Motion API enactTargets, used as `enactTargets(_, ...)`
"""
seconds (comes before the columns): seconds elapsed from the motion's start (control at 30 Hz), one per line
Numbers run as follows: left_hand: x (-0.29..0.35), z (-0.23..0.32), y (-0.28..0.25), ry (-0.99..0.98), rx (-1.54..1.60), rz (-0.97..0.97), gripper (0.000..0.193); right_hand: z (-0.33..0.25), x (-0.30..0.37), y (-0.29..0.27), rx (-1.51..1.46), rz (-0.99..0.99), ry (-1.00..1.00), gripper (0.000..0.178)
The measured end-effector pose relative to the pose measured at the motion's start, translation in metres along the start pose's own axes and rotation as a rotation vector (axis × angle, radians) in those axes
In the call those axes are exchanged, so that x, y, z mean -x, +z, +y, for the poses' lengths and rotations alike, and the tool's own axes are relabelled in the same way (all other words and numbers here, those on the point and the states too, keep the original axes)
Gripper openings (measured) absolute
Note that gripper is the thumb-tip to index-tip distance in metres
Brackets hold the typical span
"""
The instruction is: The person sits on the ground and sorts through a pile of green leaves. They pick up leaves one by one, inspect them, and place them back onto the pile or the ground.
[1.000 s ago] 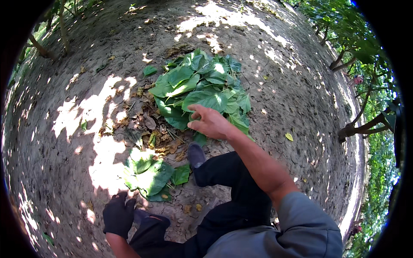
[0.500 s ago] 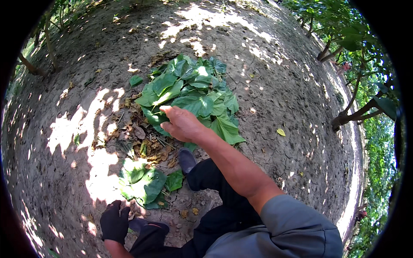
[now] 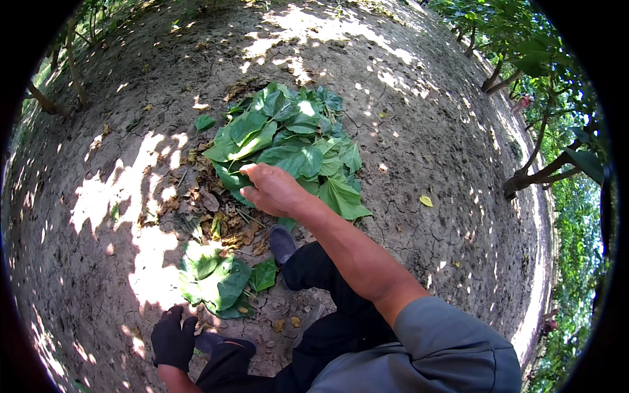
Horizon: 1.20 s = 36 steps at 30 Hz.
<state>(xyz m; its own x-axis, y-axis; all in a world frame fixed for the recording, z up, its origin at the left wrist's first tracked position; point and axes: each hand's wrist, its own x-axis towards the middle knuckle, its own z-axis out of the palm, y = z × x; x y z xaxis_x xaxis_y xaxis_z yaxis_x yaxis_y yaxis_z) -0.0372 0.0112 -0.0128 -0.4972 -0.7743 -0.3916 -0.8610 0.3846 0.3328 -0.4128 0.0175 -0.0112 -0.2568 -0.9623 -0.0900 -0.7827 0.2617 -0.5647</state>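
A broad heap of green leaves (image 3: 295,157) lies on the cracked soil ahead of me. My right hand (image 3: 278,191), bare, reaches over the heap's lower left edge. Its thumb and forefinger are bent and apart, with nothing visible between them; the other fingers are partly hidden behind the back of the hand. A smaller bunch of green leaves (image 3: 223,281) rests nearer, left of my feet. Just below that bunch, my left hand (image 3: 172,340) wears a black glove. Its thumb stands apart from the loosely bent fingers, and no held object shows.
Dry brown leaves (image 3: 242,232) litter the ground between the two leaf piles. My dark shoe (image 3: 282,243) stands close to the big heap. A single green leaf (image 3: 204,122) and a yellow leaf (image 3: 426,201) lie apart. A tree trunk (image 3: 514,187) rises at the right.
The whole view has shifted very slightly. Both hands and both leaf piles otherwise keep the same places.
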Motion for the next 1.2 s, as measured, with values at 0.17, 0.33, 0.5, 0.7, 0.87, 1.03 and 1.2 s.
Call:
enactTargets(0.17, -0.001, 0.003, -0.001, -0.016, 0.000, -0.019, 0.040, -0.003, 0.000, -0.005, -0.007, -0.045, 0.016, 0.046)
enactTargets(0.33, -0.002, -0.002, 0.004, -0.004, 0.000, -0.001, 0.040, -0.002, 0.002, -0.006, -0.004, -0.030, 0.006, 0.047)
enactTargets(0.5, -0.003, 0.000, 0.004, 0.004, 0.005, -0.015, 0.040, -0.001, 0.003, -0.006, 0.002, -0.013, -0.002, 0.046)
enactTargets(0.7, -0.004, -0.001, 0.005, 0.003, 0.001, -0.019, 0.041, 0.001, 0.000, -0.004, 0.018, -0.026, 0.012, 0.046)
enactTargets(0.87, -0.005, 0.001, 0.004, 0.002, 0.013, -0.026, 0.042, 0.003, 0.000, -0.003, 0.011, -0.006, 0.006, 0.046)
enactTargets(1.03, -0.005, 0.005, 0.002, -0.013, 0.009, -0.039, 0.042, 0.003, 0.000, -0.004, 0.009, -0.011, -0.003, 0.046)
enactTargets(1.2, -0.005, -0.008, 0.015, 0.060, 0.007, 0.061, 0.038, 0.003, 0.001, -0.004, -0.010, 0.002, -0.005, 0.047)
